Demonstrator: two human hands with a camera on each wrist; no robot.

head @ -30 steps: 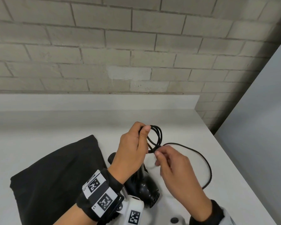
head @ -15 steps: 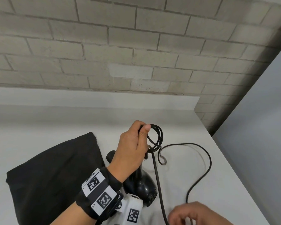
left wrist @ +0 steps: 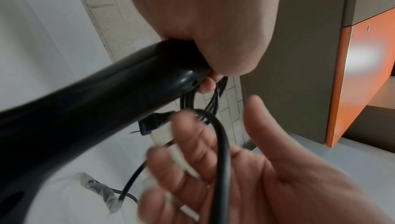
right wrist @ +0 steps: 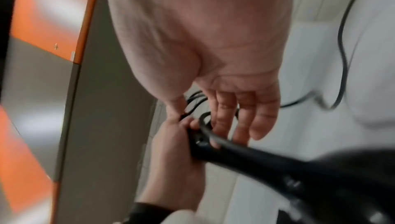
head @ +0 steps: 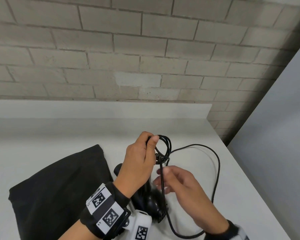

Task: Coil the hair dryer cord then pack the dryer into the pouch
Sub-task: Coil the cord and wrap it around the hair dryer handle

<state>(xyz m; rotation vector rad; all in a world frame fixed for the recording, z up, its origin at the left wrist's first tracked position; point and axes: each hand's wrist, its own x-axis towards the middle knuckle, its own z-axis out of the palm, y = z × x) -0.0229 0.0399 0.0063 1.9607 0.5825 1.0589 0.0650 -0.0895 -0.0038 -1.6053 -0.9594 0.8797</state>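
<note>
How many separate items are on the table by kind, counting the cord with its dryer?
Hair dryer with attached cord: 1
Black pouch: 1
Total: 2

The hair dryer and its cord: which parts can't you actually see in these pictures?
- hair dryer, head view: the left hand covers its handle top; the nozzle is out of sight.
- cord, head view: its lowest loop runs under the right hand.
- pouch, head view: its opening cannot be made out.
- Right wrist view: motion blur smears the dryer body.
</note>
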